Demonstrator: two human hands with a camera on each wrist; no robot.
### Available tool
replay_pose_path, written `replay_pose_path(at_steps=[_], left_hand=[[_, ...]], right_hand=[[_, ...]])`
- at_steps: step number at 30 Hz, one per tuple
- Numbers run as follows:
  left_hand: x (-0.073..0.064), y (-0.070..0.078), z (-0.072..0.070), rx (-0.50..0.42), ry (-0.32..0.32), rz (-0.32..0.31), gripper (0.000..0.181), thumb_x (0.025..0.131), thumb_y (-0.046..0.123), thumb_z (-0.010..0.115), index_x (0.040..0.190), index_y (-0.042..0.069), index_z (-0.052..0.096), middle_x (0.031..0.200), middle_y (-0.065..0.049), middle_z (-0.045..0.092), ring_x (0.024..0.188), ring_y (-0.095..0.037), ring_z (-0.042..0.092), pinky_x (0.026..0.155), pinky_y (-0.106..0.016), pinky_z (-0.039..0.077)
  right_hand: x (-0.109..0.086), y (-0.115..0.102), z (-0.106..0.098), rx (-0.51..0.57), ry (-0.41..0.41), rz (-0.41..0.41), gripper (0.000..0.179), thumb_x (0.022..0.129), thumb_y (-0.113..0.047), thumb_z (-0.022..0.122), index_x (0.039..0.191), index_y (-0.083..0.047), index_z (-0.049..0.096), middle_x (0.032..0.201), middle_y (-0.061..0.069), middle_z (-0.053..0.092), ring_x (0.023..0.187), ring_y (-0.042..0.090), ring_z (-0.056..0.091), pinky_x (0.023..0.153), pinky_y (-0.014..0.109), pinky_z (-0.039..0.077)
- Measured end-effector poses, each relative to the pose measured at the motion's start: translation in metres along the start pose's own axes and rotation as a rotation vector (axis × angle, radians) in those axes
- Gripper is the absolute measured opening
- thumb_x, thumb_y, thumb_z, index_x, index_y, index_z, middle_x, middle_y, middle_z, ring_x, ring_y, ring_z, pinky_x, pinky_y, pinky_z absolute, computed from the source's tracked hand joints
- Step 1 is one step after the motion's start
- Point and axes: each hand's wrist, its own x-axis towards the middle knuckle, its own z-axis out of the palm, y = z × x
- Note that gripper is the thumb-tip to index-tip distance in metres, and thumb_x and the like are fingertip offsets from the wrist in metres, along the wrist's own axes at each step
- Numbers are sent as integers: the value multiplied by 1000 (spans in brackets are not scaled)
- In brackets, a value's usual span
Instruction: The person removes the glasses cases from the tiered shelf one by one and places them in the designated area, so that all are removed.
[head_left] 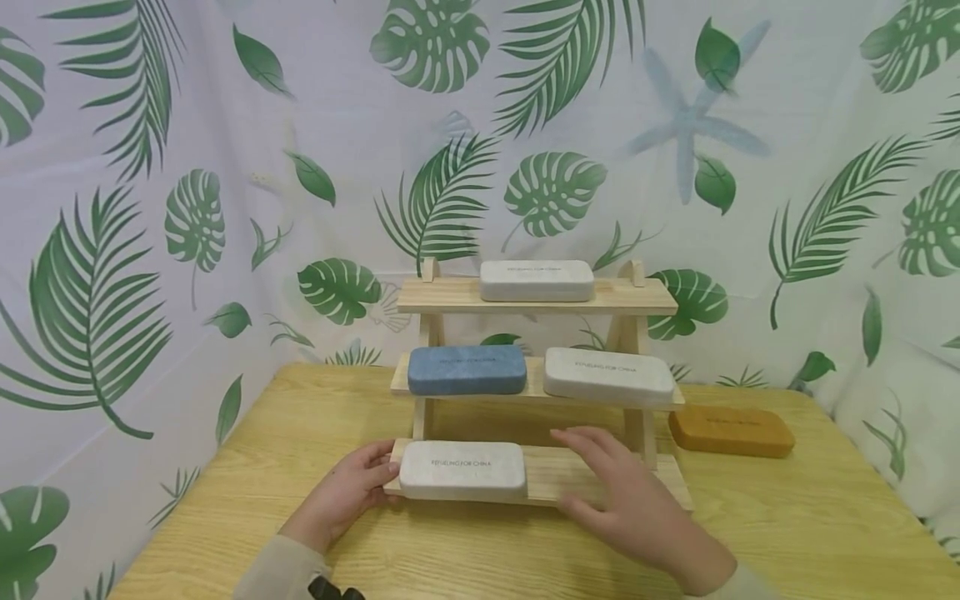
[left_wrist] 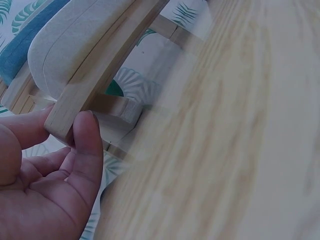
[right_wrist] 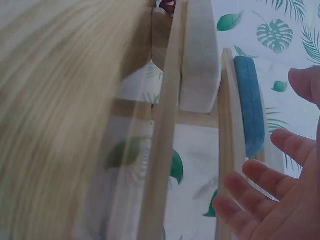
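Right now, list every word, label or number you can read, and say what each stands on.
"REFUELING FOR CHINA": bottom-shelf white case.
"REFUELING FOR CHINA": middle-shelf white case.
Too small, faint or blurred to read surely: the lettering on the top-shelf white case, the blue case and the orange case.

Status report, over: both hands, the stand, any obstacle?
Left hand grips bottom tier of wooden display stand; right hand holds nothing. Stand upright. Orange case right of it; no obstacle seen.
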Motion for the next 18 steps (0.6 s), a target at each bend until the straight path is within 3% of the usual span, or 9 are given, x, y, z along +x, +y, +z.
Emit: replay_pose_path(at_steps=[9,18], left_hand=[[-1,2,2,6,6,3,57,108,15,51,153,-10,28,131,-21,58,105,-23,63,83,-36,54],[-1,1,2,12,5,10,58,108,17,52,154,-9,28,130,-20,58,104,-23,64,83,-36,53]], right_hand=[[9,0,23,75,-108,73,71,93,-46,73,154,-34,40,152,-1,42,121,30,58,89,52,53],[24,-8,45,101,-171,66,74,92,-39,75,155,-22,41,154,8,40,128,32,53,97,56,48]])
